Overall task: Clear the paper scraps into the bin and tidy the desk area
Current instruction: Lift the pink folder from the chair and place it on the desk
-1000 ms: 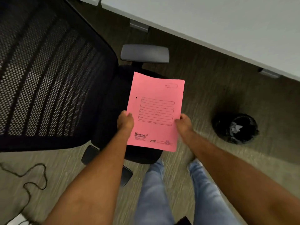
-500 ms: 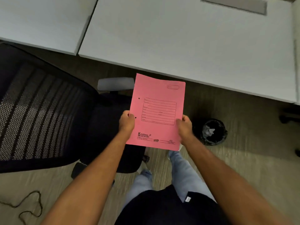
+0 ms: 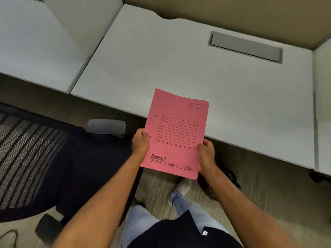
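Both hands, left (image 3: 140,142) and right (image 3: 206,152), gripping pink folder (image 3: 176,133) (now overlapping the desk (image 3: 161,59)), bin mostly hidden

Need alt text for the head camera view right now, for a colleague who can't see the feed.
Both hands, left hand and right hand, hold a pink file folder upright by its side edges, over the front edge of a white desk. A black mesh office chair stands to the left; a dark bin is mostly hidden behind the right forearm.

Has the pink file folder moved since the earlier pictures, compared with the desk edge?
Yes. The pink file folder, held by the left hand and right hand, has gone forward: its top now overlaps the white desk, where earlier it was over the floor.
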A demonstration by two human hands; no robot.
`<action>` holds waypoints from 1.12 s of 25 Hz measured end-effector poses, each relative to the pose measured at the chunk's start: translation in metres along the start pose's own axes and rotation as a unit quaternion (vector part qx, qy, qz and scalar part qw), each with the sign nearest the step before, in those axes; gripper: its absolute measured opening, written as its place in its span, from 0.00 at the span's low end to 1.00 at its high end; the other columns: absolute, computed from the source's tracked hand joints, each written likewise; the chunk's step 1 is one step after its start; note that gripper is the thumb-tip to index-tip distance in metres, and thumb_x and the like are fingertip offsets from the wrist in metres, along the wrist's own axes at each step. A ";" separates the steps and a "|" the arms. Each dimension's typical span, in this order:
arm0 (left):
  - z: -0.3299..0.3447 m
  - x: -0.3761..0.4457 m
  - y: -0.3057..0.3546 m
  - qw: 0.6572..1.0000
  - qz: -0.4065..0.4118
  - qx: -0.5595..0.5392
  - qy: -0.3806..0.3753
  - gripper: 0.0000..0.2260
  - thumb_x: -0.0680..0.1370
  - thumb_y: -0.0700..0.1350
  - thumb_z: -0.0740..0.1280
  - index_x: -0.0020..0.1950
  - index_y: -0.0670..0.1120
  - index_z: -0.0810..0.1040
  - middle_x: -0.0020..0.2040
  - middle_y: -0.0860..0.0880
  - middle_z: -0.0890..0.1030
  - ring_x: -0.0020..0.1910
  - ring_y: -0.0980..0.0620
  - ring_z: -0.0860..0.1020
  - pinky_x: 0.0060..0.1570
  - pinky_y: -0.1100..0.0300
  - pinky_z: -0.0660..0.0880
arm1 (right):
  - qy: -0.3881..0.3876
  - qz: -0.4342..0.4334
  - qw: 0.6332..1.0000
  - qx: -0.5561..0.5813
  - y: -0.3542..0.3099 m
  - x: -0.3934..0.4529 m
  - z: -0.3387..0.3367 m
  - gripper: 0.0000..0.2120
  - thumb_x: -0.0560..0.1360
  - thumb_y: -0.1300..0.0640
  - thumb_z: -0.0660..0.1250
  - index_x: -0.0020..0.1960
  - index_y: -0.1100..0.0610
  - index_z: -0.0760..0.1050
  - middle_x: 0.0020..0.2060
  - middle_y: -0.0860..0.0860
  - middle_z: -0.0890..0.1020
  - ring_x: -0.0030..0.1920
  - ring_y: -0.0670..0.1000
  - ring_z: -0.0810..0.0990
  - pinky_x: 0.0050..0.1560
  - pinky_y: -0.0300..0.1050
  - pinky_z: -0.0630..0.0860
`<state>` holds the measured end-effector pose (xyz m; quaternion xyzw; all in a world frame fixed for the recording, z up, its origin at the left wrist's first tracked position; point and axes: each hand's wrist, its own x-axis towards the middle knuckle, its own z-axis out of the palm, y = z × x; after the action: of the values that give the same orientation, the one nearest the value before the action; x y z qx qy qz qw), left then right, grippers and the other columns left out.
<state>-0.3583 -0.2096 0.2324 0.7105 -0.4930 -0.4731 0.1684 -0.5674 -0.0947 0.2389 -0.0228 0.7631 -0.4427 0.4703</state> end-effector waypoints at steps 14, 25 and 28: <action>0.051 0.097 0.123 0.998 -0.005 -0.066 0.001 0.09 0.84 0.48 0.56 0.51 0.50 0.75 0.46 0.47 0.82 0.43 0.46 0.83 0.36 0.55 0.79 | -0.048 -0.057 0.996 -0.054 -0.120 0.106 0.003 0.14 0.82 0.46 0.61 0.67 0.40 0.68 0.54 0.44 0.84 0.47 0.53 0.87 0.46 0.55 0.86; 0.065 0.275 0.258 0.998 -0.012 -0.055 -0.004 0.11 0.82 0.42 0.57 0.56 0.42 0.77 0.51 0.42 0.82 0.49 0.42 0.80 0.44 0.53 0.77 | -0.025 -0.016 1.000 -0.006 -0.251 0.221 0.084 0.18 0.81 0.62 0.56 0.66 0.45 0.70 0.55 0.48 0.83 0.51 0.53 0.85 0.34 0.44 0.80; 0.067 0.332 0.294 0.999 -0.006 -0.045 -0.012 0.12 0.82 0.42 0.57 0.60 0.43 0.78 0.56 0.42 0.82 0.52 0.42 0.81 0.53 0.47 0.80 | -0.003 -0.018 1.000 -0.003 -0.283 0.261 0.114 0.17 0.82 0.62 0.55 0.66 0.45 0.70 0.55 0.48 0.83 0.51 0.52 0.84 0.34 0.43 0.78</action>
<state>-0.5519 -0.6141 0.2385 0.6994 -0.4687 -0.5046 0.1909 -0.7368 -0.4594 0.2353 -0.0396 0.7627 -0.4484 0.4644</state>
